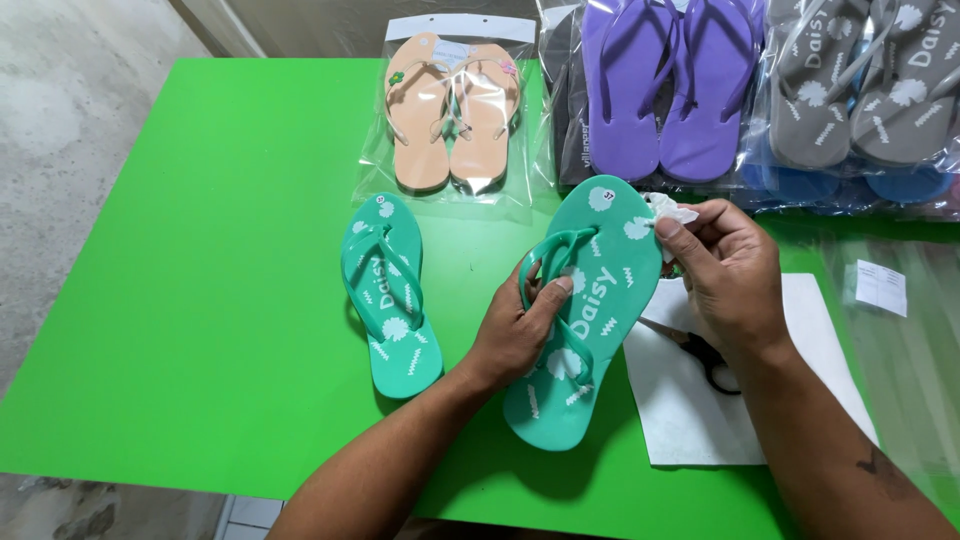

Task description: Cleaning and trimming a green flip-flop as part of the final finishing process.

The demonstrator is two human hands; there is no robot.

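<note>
While the left hand (515, 335) clasps the teal rubber flip-flop (590, 310) by its strap at table centre | right hand (725, 270) pinches a crumpled white scrap (672, 212) at its one-o'clock edge | risk, judged: loose strap grip lets it twist, knocking the black scissors (705, 355) at four o'clock.

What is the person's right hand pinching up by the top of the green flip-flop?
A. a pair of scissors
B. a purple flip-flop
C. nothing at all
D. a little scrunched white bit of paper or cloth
D: the right hand pinches a small crumpled white scrap against the edge of the green flip-flop, which the left hand holds by its strap; the scissors lie on the white sheet below.
</note>
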